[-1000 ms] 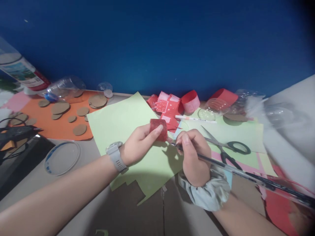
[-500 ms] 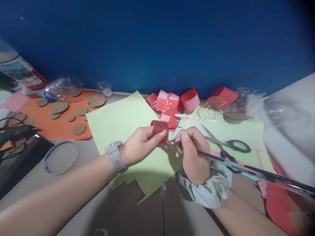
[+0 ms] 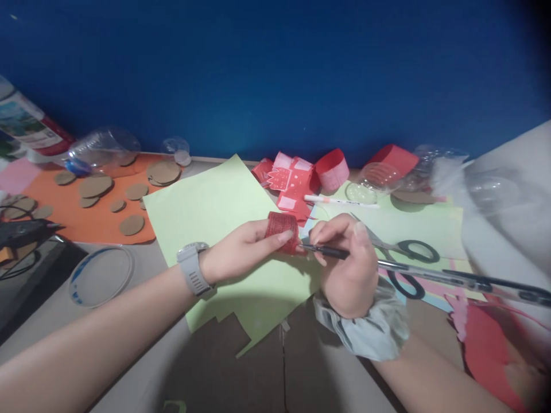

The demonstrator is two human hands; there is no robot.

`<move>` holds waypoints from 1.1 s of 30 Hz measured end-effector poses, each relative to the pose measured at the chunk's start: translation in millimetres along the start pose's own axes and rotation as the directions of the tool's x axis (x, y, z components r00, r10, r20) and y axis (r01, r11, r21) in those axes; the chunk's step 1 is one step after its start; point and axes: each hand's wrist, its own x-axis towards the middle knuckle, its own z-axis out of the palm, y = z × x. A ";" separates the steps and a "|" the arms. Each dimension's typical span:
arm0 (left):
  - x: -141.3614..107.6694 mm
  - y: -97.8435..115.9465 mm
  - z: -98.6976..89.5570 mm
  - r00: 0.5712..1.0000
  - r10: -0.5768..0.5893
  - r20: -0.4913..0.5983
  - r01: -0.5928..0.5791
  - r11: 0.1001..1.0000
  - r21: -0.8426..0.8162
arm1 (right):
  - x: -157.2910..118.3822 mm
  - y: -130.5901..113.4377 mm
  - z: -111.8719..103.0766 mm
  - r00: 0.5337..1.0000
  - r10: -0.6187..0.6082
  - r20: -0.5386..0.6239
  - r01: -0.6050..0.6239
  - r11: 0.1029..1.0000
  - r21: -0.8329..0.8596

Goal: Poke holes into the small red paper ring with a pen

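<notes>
My left hand [image 3: 241, 246], with a grey watch on its wrist, is closed around a small red ring [image 3: 282, 225]. The ring's surface looks coarse, like woven ribbon or wound cord. In my right hand [image 3: 348, 269] is a long pen [image 3: 329, 252] with a dark front part and a clear barrel reaching far to the right. Its tip is at the ring's lower right edge; whether it touches, I cannot tell. Beneath both hands lies a pale green sheet [image 3: 206, 201] with a jagged cut edge. Black-handled scissors [image 3: 417, 250] lie partly hidden behind my right hand.
Several cardboard discs [image 3: 95, 186] lie on orange paper [image 3: 142, 229] at left. Nearby are a clear plastic ring [image 3: 129, 269], a plastic bottle [image 3: 103, 150] and a black tool [image 3: 26, 232]. Red paper pieces [image 3: 297, 180], a white marker [image 3: 340, 201] and a blue wall [image 3: 275, 74] are behind.
My right thumb has lifted off the pen and now points up, with the pen still in that hand. The view has shifted slightly, so most things sit further left.
</notes>
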 end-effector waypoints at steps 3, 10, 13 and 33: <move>-0.3 0.3 0.4 0.999 0.006 -0.051 -0.005 1.000 0.018 | -2.2 -0.6 0.3 0.999 0.006 0.033 -0.008 0.998 0.056; -1.4 0.9 1.4 0.995 0.014 -0.094 -0.010 0.999 0.042 | -2.4 2.9 -1.0 0.999 -0.026 0.032 0.026 1.000 -0.004; -1.2 -0.8 1.6 0.995 -0.001 -0.095 0.001 1.000 0.000 | -2.1 3.3 -0.8 1.000 -0.014 0.026 0.015 0.999 -0.045; -1.2 1.5 -4.9 0.976 -0.152 0.159 0.115 0.969 0.219 | -6.0 3.8 -5.3 0.993 -0.057 0.104 0.082 0.964 -0.252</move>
